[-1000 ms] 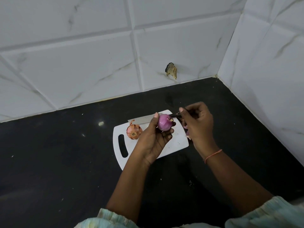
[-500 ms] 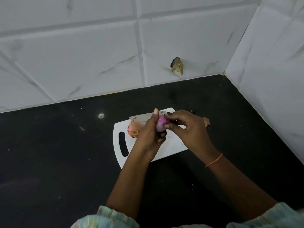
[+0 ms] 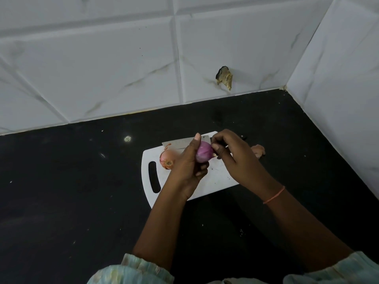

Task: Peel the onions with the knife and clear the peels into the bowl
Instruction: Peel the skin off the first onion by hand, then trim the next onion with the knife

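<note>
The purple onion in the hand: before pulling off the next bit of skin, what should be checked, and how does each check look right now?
1. Left hand holds the purple onion firmly: ok, fingers wrap it above the cutting board.
2. Right hand is at the onion's end: ok, fingertips pinch there.
3. Knife is clear of the fingers: ok, it lies along the board's far edge.
4. Bowl ready for peels: not ok, none in view.
5. Loose peel cleared: not ok, it lies on the black counter beside the board.
6. Unpeeled onion is steady: ok, it rests on the board.
</note>
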Available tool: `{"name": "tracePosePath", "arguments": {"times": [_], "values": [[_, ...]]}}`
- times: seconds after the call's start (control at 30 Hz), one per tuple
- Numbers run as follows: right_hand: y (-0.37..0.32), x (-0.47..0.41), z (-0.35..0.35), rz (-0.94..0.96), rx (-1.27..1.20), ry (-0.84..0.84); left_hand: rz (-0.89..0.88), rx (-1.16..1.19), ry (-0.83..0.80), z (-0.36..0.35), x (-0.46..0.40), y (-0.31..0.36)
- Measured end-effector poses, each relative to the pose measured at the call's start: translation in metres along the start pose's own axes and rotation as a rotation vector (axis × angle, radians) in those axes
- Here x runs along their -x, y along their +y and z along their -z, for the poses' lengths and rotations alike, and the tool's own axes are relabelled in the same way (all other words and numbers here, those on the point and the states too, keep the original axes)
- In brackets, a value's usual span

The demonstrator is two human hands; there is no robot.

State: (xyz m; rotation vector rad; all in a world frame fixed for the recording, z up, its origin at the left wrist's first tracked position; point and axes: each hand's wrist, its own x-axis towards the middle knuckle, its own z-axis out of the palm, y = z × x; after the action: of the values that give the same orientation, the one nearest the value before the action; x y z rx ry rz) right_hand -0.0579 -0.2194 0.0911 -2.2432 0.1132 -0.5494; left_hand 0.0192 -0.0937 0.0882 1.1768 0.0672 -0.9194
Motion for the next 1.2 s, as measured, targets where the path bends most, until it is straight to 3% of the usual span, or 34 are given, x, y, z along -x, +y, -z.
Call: {"name": "tracePosePath", "arguments": {"times": [0.13, 0.23, 0.3, 0.4, 0.6, 0.73, 0.87, 1.03, 1.13, 1.2], "values": [[-0.007, -0.003, 0.0, -0.228, -0.263, -0.007, -0.042, 0.057, -0.04, 0.003, -0.001, -0.001], [-0.006, -0.008, 0.0, -0.509, -0.549, 0.21, -0.029, 0.097, -0.056, 0.006, -0.004, -0.003], [0.01, -0.011, -0.001, -0.572, -0.336, 0.295, -0.011, 0.12, -0.022, 0.009, -0.006, -0.006], [0.047, -0.011, -0.003, -0.561, 0.24, 0.141, -0.002, 0.151, 0.08, 0.013, -0.009, -0.013], [0.065, -0.016, -0.031, -0.425, 0.574, -0.196, -0.059, -0.084, 0.117, 0.02, -0.021, -0.033], [0.077, -0.019, -0.044, -0.36, 0.721, -0.128, -0.125, -0.211, 0.079, 0.019, -0.024, -0.045], [0.087, -0.033, -0.046, -0.23, 0.789, -0.26, -0.152, -0.394, 0.144, 0.025, -0.033, -0.06], [0.089, -0.034, -0.043, -0.079, 0.874, -0.32, -0.147, -0.317, 0.2, 0.032, -0.039, -0.073], [0.085, -0.023, -0.033, -0.123, 0.744, -0.313, -0.182, -0.325, 0.173, 0.029, -0.035, -0.073], [0.077, -0.008, -0.025, -0.27, 0.524, -0.198, -0.251, -0.35, 0.111, 0.028, -0.032, -0.073]]}}
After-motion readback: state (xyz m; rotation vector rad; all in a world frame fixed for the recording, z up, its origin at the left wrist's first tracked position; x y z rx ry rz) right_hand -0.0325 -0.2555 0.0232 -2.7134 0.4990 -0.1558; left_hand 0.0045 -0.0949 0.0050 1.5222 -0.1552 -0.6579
